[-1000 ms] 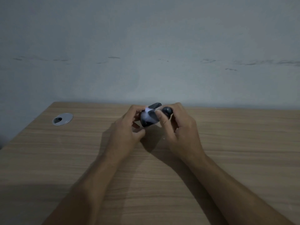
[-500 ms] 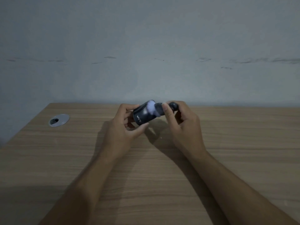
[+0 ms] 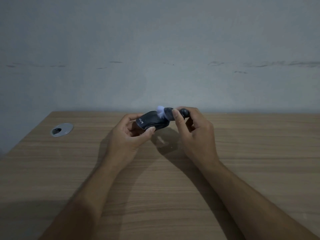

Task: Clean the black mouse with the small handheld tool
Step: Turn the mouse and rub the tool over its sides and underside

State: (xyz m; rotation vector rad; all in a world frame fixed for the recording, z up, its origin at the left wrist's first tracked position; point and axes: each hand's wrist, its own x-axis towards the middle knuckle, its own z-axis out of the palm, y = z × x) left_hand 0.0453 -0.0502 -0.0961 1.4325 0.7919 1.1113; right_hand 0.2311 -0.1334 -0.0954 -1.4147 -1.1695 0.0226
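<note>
Left hand (image 3: 129,135) pinches the black mouse (image 3: 152,121) just above the desk (image 3: 173,179), long axis running left-right, while the right hand (image 3: 194,134), closed on the small handheld tool (image 3: 170,113), lays its pale tip on the mouse's right end.

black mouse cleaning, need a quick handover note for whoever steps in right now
Left hand: holds the black mouse off the wooden desk, thumb on its near edge, fingers on the far side, printed lettering toward the camera.
Right hand: grips the small handheld tool; its pale brush tip rests on the top of the mouse.
Done: both items picked up, brush on the mouse.
Left: how much has been cleaned cannot be told; carry on brushing the surfaces, then set both down.
Also there: a metal cable grommet at the desk's left.
</note>
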